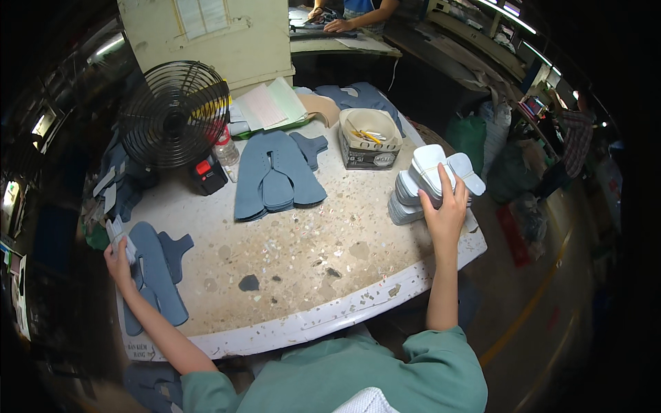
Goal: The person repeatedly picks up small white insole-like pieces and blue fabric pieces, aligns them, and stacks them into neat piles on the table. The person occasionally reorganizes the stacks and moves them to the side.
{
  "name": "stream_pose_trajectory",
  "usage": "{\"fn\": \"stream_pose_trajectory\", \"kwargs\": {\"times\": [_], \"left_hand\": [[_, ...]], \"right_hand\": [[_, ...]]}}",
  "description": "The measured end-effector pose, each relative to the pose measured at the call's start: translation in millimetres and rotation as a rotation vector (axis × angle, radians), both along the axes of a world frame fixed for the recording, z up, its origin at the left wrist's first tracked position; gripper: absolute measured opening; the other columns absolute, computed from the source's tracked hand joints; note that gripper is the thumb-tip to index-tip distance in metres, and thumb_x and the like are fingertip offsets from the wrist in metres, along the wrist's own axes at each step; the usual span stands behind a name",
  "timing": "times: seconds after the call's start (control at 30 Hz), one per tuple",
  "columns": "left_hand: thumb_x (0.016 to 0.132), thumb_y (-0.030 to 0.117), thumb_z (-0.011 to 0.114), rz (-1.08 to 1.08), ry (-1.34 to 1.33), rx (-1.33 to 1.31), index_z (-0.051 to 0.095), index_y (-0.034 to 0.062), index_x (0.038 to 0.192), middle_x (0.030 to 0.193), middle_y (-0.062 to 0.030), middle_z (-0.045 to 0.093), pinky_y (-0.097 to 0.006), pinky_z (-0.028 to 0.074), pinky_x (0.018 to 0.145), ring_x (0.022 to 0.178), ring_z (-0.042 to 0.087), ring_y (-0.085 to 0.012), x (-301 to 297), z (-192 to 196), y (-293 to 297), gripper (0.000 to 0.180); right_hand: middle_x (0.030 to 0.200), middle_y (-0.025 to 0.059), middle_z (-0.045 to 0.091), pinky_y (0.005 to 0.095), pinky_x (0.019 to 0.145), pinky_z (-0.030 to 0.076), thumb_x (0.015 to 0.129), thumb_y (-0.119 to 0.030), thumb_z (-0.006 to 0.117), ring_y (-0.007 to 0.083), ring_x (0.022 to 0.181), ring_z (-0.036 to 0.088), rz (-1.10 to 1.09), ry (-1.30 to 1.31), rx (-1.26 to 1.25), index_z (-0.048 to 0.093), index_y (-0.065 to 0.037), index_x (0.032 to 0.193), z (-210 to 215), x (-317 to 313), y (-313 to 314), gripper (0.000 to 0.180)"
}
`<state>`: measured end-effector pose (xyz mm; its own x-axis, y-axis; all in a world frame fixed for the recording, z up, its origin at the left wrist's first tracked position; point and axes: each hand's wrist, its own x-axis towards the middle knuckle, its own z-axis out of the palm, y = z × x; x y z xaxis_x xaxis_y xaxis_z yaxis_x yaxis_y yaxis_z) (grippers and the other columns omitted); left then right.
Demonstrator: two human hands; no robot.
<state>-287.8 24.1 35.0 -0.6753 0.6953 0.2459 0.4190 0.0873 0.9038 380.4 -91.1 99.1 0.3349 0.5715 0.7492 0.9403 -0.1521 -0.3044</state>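
I see a worn, speckled desk (296, 255) with chipped white edge, black wire fan (173, 113) at its back left, cream panel (206, 34) behind, dim floor (544, 303) with yellow line at right, ceiling strip lights (506, 14) beyond.

- One round black wire-cage fan (173, 113) stands at the far left of the worn, speckled white worktable (296, 268).
- One small black box with a red button (206, 174) sits just near of the fan.
- One clear plastic bottle with a red cap (225, 148) stands to its right.
- One rectangular cardboard box of yellow pencils (370, 139) sits far right.
- Two piles of flat blue-grey cut fabric pieces lie on the table: one in the middle (275, 175), one at the near left (157, 268).
- One stack of white foam sole pieces (427, 182) is at the right edge; the exact number of pieces cannot be told.
- Two bare hands of the person: left (118, 261), right (446, 210).
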Motion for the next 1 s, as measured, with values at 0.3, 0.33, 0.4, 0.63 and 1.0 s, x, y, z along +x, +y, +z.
{"fn": "stream_pose_trajectory", "kwargs": {"times": [0.3,0.33,0.4,0.63,1.0], "left_hand": [[0.077,0.045,0.068,-1.229,-1.263,0.331,0.031,-0.0019,0.143,0.119,-0.0210,0.057,-0.045,0.048,0.094,0.109,0.057,-0.0310,169,36,-17,0.089],[0.076,0.047,0.068,-1.213,-1.293,0.257,0.032,-0.0035,0.143,0.108,-0.0194,0.060,-0.043,0.050,0.089,0.101,0.061,-0.0301,192,34,-22,0.091],[0.084,0.056,0.055,-1.322,-1.473,0.098,0.029,-0.0006,0.146,0.107,-0.0190,0.057,-0.042,0.053,0.086,0.096,0.060,-0.0293,229,28,-33,0.087],[0.099,0.037,0.047,-1.116,-1.319,-0.203,0.039,-0.0001,0.138,0.123,-0.0166,0.057,-0.041,0.051,0.097,0.114,0.059,-0.0265,285,1,-54,0.054],[0.086,0.013,0.061,-1.190,-1.563,-0.341,0.037,0.0020,0.140,0.132,-0.0176,0.052,-0.057,0.041,0.107,0.124,0.053,-0.0294,296,-18,-62,0.061]], "right_hand": [[0.114,0.0110,0.062,0.0427,0.099,0.041,0.075,-0.005,0.073,0.0333,0.112,0.054,0.342,-0.104,0.272,0.068,-0.006,0.112,53,-62,-6,0.038],[0.105,0.0101,0.065,0.0414,0.096,0.043,0.075,-0.002,0.071,0.0319,0.107,0.057,0.465,-0.044,0.261,0.071,-0.006,0.104,55,-76,-2,0.029],[0.102,0.0090,0.066,0.0399,0.094,0.044,0.075,-0.001,0.069,0.0302,0.106,0.058,0.768,0.031,0.165,0.072,-0.006,0.099,51,-106,11,0.025],[0.105,0.0114,0.064,0.0356,0.083,0.050,0.082,-0.001,0.066,0.0278,0.096,0.063,1.136,0.312,-0.103,0.068,-0.004,0.105,-15,-185,57,0.024],[0.096,0.0085,0.063,0.0313,0.069,0.051,0.079,-0.001,0.069,0.0213,0.081,0.063,1.074,0.183,-0.086,0.066,-0.001,0.095,-55,-178,58,0.016]]}}
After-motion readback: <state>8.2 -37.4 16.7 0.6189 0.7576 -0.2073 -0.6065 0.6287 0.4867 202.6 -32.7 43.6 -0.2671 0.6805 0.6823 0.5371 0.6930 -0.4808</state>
